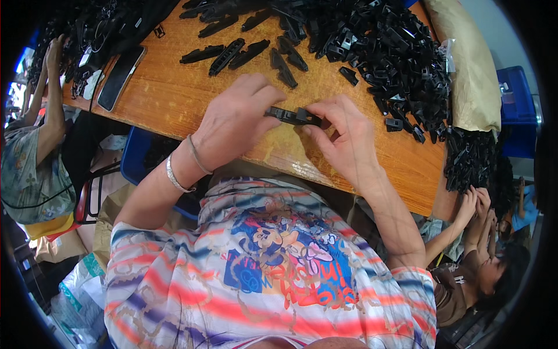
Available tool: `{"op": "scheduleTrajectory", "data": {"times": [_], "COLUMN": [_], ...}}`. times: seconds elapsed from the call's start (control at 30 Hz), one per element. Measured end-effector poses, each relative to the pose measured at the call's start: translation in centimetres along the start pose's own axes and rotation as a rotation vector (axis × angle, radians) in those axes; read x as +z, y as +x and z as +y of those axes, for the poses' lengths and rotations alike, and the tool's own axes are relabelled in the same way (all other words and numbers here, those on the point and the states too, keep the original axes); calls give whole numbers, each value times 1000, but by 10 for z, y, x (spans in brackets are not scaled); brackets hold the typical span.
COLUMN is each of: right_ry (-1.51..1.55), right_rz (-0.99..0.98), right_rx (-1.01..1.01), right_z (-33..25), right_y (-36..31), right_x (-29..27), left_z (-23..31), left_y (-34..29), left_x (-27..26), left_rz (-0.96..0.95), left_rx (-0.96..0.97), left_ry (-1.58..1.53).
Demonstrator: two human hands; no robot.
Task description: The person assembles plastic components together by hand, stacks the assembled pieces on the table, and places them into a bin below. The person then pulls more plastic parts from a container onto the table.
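Near the table's front edge, my left hand [237,119] pinches one end of a narrow black plastic part [283,114]. At its other end my right hand [347,132] grips between thumb and forefinger, where a blockier black section sits. My fingers cover both ends, so I cannot tell whether this is one piece or two joined. Just beyond my hands lie several long black plastic pieces [225,57], loose on the wood. A large heap of small black plastic pieces [401,72] spreads over the table to the right.
The wooden table [163,75] carries a dark phone [121,78] at left, beside a tangle of black items [110,29]. A tan paper sack [474,70] lies along the right edge. Other people's hands [478,203] work at right; another person's arm [53,99] is at left.
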State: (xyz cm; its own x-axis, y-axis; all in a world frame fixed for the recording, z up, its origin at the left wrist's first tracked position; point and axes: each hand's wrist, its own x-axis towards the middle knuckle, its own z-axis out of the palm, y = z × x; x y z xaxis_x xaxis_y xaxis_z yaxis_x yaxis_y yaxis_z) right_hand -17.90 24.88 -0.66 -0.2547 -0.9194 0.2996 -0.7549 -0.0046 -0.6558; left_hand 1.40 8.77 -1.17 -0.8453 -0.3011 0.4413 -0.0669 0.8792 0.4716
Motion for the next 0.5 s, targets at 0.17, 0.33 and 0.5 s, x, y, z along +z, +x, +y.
{"op": "scheduleTrajectory", "data": {"times": [0.17, 0.33, 0.5], "right_ry": [-82, -66, -85], "right_rz": [-29, -45, -52], "right_rx": [-59, -65, -156], "right_z": [-4, 3, 0], "right_y": [7, 9, 27], "right_x": [9, 11, 28], "left_z": [-13, -15, -16], "left_y": [-11, -13, -7], "left_x": [-1, 2, 7], "left_rz": [22, 33, 62], "left_rx": [-82, -75, -60], "left_ry": [-21, -52, -23]}}
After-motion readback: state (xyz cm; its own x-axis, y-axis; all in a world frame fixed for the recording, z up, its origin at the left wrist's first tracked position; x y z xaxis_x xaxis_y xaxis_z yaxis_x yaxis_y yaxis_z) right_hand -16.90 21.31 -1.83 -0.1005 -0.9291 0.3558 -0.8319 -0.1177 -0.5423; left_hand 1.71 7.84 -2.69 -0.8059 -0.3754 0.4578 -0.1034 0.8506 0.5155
